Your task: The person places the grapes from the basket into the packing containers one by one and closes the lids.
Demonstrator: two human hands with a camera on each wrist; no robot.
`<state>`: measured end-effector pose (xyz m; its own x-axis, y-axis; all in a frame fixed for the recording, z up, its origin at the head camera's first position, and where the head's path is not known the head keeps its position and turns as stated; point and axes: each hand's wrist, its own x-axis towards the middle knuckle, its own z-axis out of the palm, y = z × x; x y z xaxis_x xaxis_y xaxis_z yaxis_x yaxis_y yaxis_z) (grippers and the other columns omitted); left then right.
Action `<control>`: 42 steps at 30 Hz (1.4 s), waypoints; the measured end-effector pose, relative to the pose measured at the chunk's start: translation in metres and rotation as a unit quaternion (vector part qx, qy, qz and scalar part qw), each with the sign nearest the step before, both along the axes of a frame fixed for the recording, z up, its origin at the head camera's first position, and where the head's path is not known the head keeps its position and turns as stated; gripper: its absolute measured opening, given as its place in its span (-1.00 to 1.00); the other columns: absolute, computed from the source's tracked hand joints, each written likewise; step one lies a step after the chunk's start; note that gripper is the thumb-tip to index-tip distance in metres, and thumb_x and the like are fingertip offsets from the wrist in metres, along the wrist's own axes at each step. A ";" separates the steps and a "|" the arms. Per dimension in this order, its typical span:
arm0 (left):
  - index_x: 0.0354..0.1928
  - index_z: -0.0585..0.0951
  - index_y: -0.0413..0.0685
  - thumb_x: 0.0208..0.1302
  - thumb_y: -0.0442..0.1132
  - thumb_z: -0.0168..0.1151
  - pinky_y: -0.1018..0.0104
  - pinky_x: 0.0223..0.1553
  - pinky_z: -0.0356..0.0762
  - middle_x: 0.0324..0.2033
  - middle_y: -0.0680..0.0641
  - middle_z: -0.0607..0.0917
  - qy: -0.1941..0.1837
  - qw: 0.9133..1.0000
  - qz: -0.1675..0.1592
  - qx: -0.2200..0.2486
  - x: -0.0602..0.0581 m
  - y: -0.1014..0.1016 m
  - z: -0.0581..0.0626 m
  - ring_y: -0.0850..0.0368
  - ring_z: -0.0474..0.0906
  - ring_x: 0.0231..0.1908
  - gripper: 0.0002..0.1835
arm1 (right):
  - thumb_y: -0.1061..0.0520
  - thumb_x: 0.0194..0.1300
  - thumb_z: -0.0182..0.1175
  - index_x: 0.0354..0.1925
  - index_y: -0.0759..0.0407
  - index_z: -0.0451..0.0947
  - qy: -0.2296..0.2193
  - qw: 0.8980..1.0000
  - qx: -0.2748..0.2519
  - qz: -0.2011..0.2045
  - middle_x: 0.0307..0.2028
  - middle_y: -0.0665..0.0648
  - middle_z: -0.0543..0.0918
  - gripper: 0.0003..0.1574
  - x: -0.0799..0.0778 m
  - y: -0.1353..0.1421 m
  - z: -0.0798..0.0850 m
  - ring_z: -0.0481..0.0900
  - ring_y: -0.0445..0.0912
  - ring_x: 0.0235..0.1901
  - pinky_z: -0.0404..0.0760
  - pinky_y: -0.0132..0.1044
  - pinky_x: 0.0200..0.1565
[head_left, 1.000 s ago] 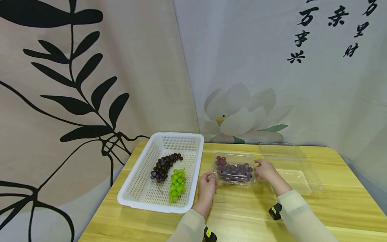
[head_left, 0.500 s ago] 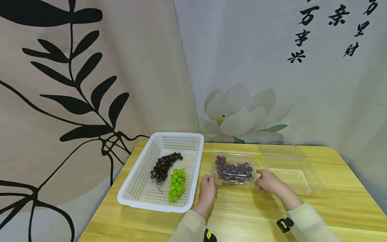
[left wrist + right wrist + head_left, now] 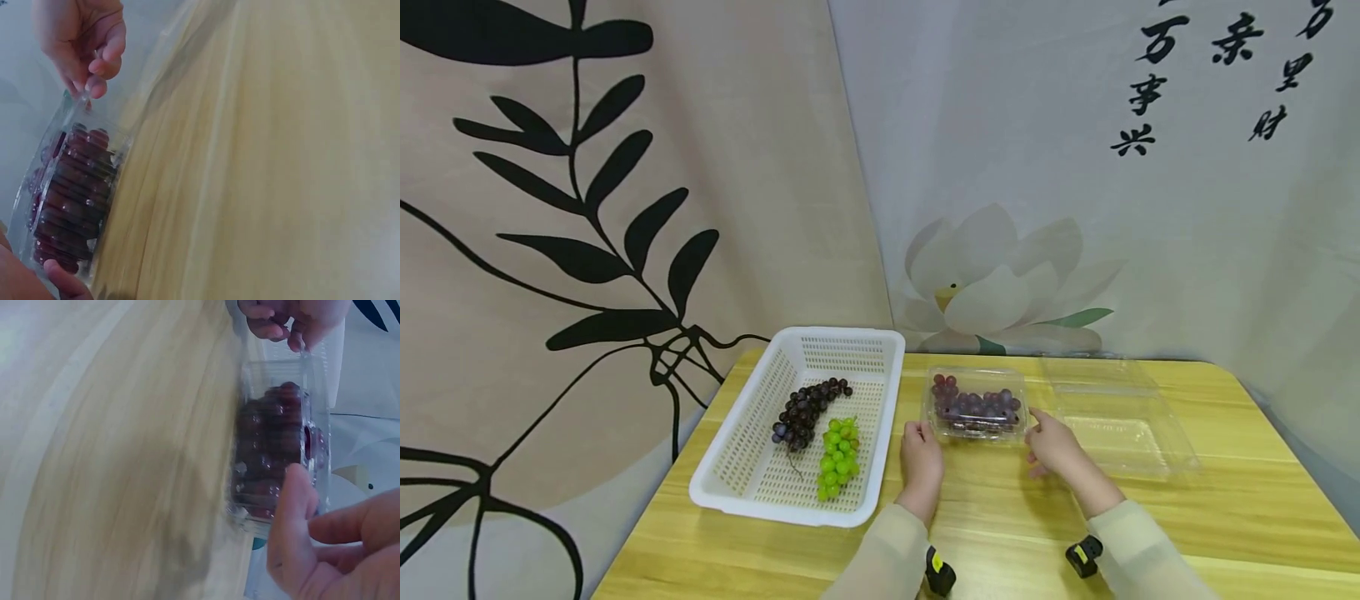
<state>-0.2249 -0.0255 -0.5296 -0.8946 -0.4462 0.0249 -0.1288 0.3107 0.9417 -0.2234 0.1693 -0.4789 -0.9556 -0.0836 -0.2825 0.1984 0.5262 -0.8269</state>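
A closed clear plastic clamshell box with dark red grapes inside stands on the table between both hands. My left hand pinches the rim at its near left corner; that grip shows at the top of the right wrist view, where the left hand has thumb and finger on the lip. My right hand is at the right edge. Seen from the left wrist, the right hand has thumb and fingertips pinching the box's corner.
On the left, a white perforated basket holds a black grape bunch and a green grape bunch. An open, clear plastic clamshell lies to the right. Behind the wooden table hangs a printed cloth.
The grape-filled box has shifted a little toward the back of the table. Both hands have moved along with it, the right one having briefly drawn slightly nearer the front edge.
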 end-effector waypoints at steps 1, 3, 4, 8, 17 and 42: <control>-0.33 0.47 -0.14 0.43 -0.19 -0.06 0.25 -0.40 0.39 -0.48 -0.08 0.50 -0.005 1.000 0.011 -0.004 -0.003 0.002 -0.001 0.10 0.39 -0.46 -0.79 | 0.33 0.37 -0.23 0.43 0.40 -0.15 -0.003 1.000 -0.008 -0.009 -0.05 0.46 0.42 -0.28 -0.002 0.000 -0.002 0.47 -0.08 -0.52 0.68 -0.15 -0.45; -0.34 0.48 -0.13 0.42 -0.19 -0.03 0.24 -0.41 0.39 -0.49 -0.08 0.51 -0.009 1.000 0.028 -0.009 -0.007 0.005 0.000 0.08 0.40 -0.46 -0.79 | 0.33 0.36 -0.24 0.44 0.38 -0.14 -0.006 1.000 -0.016 -0.023 -0.05 0.45 0.42 -0.28 -0.006 -0.001 -0.004 0.46 -0.08 -0.51 0.68 -0.16 -0.45; -0.33 0.49 -0.13 0.41 -0.19 -0.03 0.23 -0.41 0.39 -0.49 -0.08 0.51 -0.009 0.999 0.033 -0.011 -0.008 0.006 0.000 0.08 0.41 -0.46 -0.80 | 0.33 0.36 -0.25 0.44 0.37 -0.15 -0.006 0.999 -0.022 -0.028 -0.05 0.45 0.41 -0.27 -0.008 -0.001 -0.005 0.46 -0.08 -0.52 0.68 -0.17 -0.46; -0.35 0.49 -0.11 0.40 -0.19 0.00 0.21 -0.41 0.38 -0.49 -0.09 0.52 -0.007 0.999 0.048 -0.018 -0.014 0.009 0.002 0.05 0.41 -0.47 -0.80 | 0.35 0.29 -0.25 0.44 0.36 -0.14 -0.008 0.998 -0.043 -0.047 -0.11 0.41 0.42 -0.23 -0.015 -0.002 -0.006 0.45 -0.11 -0.56 0.68 -0.19 -0.50; -0.34 0.51 -0.10 0.40 -0.19 0.01 0.20 -0.42 0.37 -0.49 -0.08 0.52 -0.016 0.998 0.053 -0.024 -0.019 0.010 0.005 0.04 0.43 -0.47 -0.82 | 0.39 0.29 -0.23 0.46 0.32 -0.17 -0.021 0.995 -0.077 -0.064 -0.08 0.42 0.35 -0.20 -0.019 -0.004 -0.006 0.41 -0.14 -0.56 0.67 -0.21 -0.50; -0.24 0.42 -0.19 0.29 -0.28 -0.05 0.29 -0.52 0.37 -0.43 -0.19 0.53 -0.053 0.994 -0.027 0.091 -0.004 0.015 0.012 0.06 0.42 -0.51 -0.88 | 0.23 0.41 -0.14 0.43 0.42 -0.14 -0.002 0.999 0.022 0.024 0.13 0.59 0.29 -0.26 -0.003 0.011 0.026 0.52 -0.03 -0.48 0.68 -0.20 -0.48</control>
